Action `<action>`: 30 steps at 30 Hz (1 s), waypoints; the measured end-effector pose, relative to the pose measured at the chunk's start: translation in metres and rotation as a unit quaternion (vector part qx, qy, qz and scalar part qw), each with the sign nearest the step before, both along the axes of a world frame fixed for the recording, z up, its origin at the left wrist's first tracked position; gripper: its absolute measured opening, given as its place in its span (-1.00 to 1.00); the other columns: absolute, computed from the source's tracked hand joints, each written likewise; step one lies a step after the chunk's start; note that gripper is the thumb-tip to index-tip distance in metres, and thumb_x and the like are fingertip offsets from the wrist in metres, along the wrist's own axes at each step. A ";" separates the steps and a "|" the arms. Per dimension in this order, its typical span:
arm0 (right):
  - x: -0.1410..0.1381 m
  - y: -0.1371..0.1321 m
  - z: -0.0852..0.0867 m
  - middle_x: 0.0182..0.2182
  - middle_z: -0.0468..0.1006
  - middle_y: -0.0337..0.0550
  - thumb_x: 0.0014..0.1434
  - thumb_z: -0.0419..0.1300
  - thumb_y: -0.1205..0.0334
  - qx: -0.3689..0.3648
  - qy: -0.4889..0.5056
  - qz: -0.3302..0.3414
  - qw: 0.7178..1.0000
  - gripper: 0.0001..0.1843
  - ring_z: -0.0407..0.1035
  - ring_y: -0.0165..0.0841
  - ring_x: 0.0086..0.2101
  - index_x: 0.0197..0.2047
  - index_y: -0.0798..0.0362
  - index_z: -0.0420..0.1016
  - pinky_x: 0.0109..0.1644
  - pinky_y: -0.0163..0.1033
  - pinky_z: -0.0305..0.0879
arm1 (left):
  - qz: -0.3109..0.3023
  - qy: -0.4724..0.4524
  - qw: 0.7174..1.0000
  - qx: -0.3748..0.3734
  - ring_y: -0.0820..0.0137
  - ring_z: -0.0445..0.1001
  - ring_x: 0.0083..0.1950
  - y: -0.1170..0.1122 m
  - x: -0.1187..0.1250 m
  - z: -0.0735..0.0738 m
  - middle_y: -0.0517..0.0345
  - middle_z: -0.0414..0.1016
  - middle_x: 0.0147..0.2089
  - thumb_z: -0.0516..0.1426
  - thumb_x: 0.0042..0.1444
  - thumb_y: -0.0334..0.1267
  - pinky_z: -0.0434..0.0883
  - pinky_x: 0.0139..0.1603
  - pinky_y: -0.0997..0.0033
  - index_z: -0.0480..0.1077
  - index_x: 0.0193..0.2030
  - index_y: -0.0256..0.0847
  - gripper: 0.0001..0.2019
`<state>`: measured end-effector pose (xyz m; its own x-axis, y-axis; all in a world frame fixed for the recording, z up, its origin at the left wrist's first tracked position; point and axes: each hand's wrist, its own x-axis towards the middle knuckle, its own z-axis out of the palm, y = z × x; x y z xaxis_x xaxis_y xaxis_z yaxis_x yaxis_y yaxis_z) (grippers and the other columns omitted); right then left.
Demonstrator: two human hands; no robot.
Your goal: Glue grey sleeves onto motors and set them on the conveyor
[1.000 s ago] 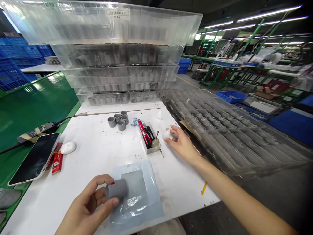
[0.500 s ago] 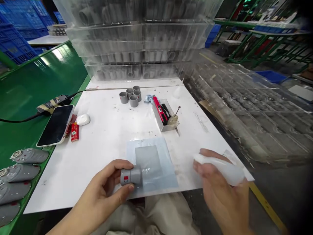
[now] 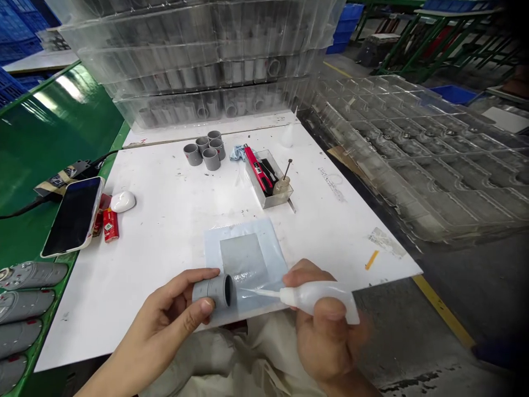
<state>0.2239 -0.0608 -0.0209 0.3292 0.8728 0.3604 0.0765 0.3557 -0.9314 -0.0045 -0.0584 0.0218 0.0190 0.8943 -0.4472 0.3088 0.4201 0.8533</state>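
Note:
Low over the near part of the white board, my left hand (image 3: 169, 314) is closed around a grey cylindrical sleeve (image 3: 206, 291), its dark open end turned to the right. My right hand (image 3: 326, 331) grips a white squeeze bottle (image 3: 316, 296) lying nearly level. The bottle's thin nozzle points left at the sleeve's open end, a short gap away. Under both lies a pale blue sheet (image 3: 270, 234) with a grey square pad (image 3: 243, 255) on it. Farther back, several grey rings (image 3: 211, 159) stand in a cluster.
A clear box (image 3: 268, 182) holds a red-handled tool and a small pot. Left are a phone (image 3: 72, 218), a white earbud case (image 3: 123, 202) and several grey cylinders (image 3: 28, 306). Stacked clear trays (image 3: 173, 77) rise behind; more trays (image 3: 433, 160) lie right.
My right hand has brought the squeeze bottle left, its nozzle now toward the sleeve. My left hand has turned the sleeve so its open end shows. The camera view has shifted.

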 end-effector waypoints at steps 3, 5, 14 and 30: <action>-0.005 0.003 0.000 -0.40 0.59 -0.04 0.48 0.08 -0.23 -0.008 -0.035 0.014 0.999 -0.44 0.47 -0.16 -0.39 -0.22 0.03 0.68 -0.38 -0.10 0.37 | 0.013 -0.016 1.000 -0.002 0.23 0.55 -0.27 0.001 0.001 0.000 0.20 0.61 -0.39 0.33 0.15 0.29 0.50 -0.18 0.31 0.65 0.15 0.06 -0.46; -0.007 0.004 0.000 -0.41 0.59 -0.05 0.47 0.09 -0.21 -0.008 -0.032 0.016 0.999 -0.45 0.45 -0.19 -0.42 -0.24 0.03 0.69 -0.41 -0.12 0.35 | 0.017 -0.017 1.000 0.001 0.25 0.55 -0.28 0.001 0.002 0.000 0.21 0.61 -0.39 0.35 0.15 0.28 0.49 -0.22 0.34 0.67 0.13 0.07 -0.48; -0.009 0.006 -0.005 -0.41 0.59 -0.08 0.47 0.15 -0.06 -0.008 0.019 0.022 1.000 -0.57 0.35 -0.27 -0.51 -0.24 0.01 0.72 -0.46 -0.13 0.25 | 0.002 0.008 1.000 0.007 0.19 0.53 -0.28 -0.001 0.001 -0.003 0.17 0.60 -0.37 0.35 0.11 0.29 0.42 -0.29 0.28 0.68 0.11 0.09 -0.48; -0.012 0.006 -0.007 -0.34 0.63 -0.12 0.48 0.22 0.11 0.023 0.077 0.040 0.996 -0.73 0.38 -0.30 -0.45 -0.15 -0.03 0.74 -0.45 -0.18 0.15 | -0.003 -0.002 1.000 0.017 0.31 0.51 -0.27 -0.003 -0.003 -0.006 0.19 0.58 -0.33 0.37 0.17 0.24 0.39 -0.28 0.40 0.66 0.15 0.05 -0.50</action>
<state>0.2124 -0.0551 -0.0283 0.3137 0.8823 0.3508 -0.0958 0.3970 -0.9128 -0.0073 -0.0617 0.0159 0.0250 0.9089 -0.4163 0.3083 0.3891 0.8681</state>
